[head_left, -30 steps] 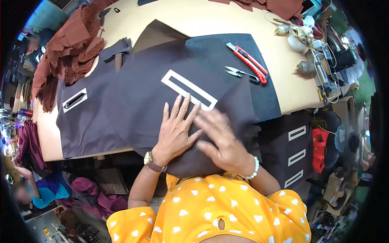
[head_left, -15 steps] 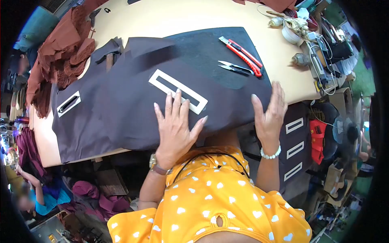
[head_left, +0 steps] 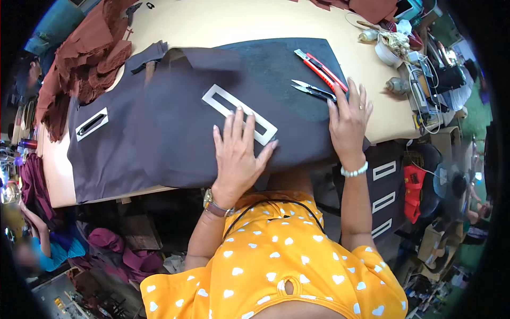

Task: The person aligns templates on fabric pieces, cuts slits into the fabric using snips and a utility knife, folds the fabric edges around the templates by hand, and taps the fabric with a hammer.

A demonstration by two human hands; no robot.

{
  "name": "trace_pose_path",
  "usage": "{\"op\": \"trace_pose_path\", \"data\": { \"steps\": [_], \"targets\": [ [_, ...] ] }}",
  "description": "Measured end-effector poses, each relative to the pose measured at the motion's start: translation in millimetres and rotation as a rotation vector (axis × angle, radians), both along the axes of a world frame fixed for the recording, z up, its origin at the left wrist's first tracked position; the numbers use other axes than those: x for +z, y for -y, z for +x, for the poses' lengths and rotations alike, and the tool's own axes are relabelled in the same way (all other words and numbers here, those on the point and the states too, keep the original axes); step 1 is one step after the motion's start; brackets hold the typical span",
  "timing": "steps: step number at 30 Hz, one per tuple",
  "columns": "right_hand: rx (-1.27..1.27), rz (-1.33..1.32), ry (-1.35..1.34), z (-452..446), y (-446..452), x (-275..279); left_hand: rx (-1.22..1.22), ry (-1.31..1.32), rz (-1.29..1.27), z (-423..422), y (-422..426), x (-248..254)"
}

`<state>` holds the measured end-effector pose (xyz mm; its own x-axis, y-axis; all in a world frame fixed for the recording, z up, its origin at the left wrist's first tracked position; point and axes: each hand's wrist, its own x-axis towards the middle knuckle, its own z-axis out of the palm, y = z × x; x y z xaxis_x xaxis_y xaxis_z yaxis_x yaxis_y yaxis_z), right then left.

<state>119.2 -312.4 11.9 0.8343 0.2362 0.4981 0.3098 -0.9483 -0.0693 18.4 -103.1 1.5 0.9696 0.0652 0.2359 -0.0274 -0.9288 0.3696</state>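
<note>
"Where does this view look from?"
"The wearer's head, above the fingers (head_left: pixel 238 121), facing forward and steeply down."
"How near?"
"Close enough to show the left hand (head_left: pixel 237 157) and right hand (head_left: pixel 348 130) whole; the yellow shirt (head_left: pixel 255 266), on the near side of the fingers, is nearest."
"How wide?"
"Very: a round, bulging picture, reaching past the fingers over the table (head_left: pixel 202 24), to rust-brown cloth (head_left: pixel 90 58) well left of them and a bowl (head_left: pixel 389 52) beyond, rightward."
</note>
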Motion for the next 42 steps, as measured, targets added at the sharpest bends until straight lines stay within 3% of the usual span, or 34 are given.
{"op": "trace_pose_path", "data": {
  "steps": [6, 9, 13, 17, 20, 26, 29, 33, 36, 42],
  "targets": [
    [0.143, -0.091, 0.059, 41.4, -11.1, 10.4, 0.153, -0.015, 0.041, 0.9, -39.1, 2.9],
    [0.115, 0.003, 0.079, 56.9, -7.6, 12.1, 0.159, -0.030, 0.057, 1.4, -45.2, 4.8],
    [-0.009, -0.043, -0.204, 74.7, 1.3, 10.0, 0.148, -0.052, 0.036, 4.3, -45.2, -1.0],
    [0.042, 0.012, -0.007, 74.5, 3.5, -1.1, 0.159, -0.013, 0.053, 3.4, -42.7, -7.8],
    [0.042, -0.063, -0.156, 79.5, 5.1, -2.3, 0.163, -0.009, 0.053, 3.0, -42.3, -8.2],
    [0.007, 0.243, -0.334, 63.3, -18.1, 34.0, 0.171, 0.023, 0.043, 4.3, -42.8, -11.6],
    [0.257, 0.513, -0.461, 23.7, -40.1, 45.0, 0.176, 0.010, 0.026, 4.5, -44.0, -9.9],
    [0.736, 0.498, -0.280, -14.7, -80.0, 19.1, 0.168, 0.054, 0.004, 4.8, -44.0, -12.0],
    [0.696, 0.464, -0.419, -25.1, -99.1, 14.0, 0.174, 0.034, 0.005, 3.6, -44.4, -10.5],
    [0.682, 0.393, -0.384, -24.0, -110.4, 5.8, 0.174, 0.032, -0.001, 3.8, -45.2, -10.0]
  ]
}}
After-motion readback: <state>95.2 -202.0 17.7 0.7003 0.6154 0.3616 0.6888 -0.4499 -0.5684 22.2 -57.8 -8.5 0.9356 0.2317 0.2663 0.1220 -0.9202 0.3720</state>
